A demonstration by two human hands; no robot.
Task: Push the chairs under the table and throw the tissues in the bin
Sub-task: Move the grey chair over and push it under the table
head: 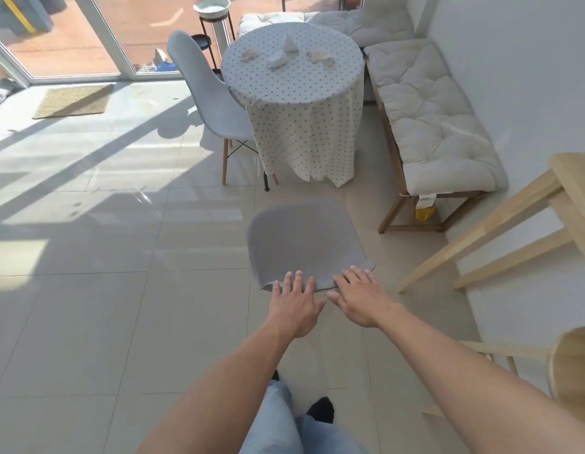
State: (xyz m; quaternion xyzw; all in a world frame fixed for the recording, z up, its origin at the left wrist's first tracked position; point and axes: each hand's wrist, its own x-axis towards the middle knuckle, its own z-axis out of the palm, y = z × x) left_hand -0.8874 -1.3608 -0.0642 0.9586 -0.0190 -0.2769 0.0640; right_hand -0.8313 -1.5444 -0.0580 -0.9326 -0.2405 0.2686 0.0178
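Chairs numbered two, both grey with shell seats. The round table (292, 70) stood at the far side of the room, covered by a dotted cloth (304, 139) that hung nearly to the tiled floor (88, 290). A cushioned bench (428, 119) ran along the wall just beside the table on its right. The far chair (212, 93) stood on wooden legs at the table's left, its seat edge touching the hanging cloth. The near chair (301, 240) stood well apart from the table, on open floor, its back toward the camera (its legs were hidden under the seat). A light wooden table (513, 224) occupied the right edge of the view.

The left hand (296, 306) lay flat on the top edge of the near chair's back, fingers spread and extended, not curled around anything. The right hand (359, 299) lay just beside it on the same edge, likewise flat and spread, thumbs nearly meeting.

Several crumpled white tissues (279, 57) lay scattered on the tabletop.
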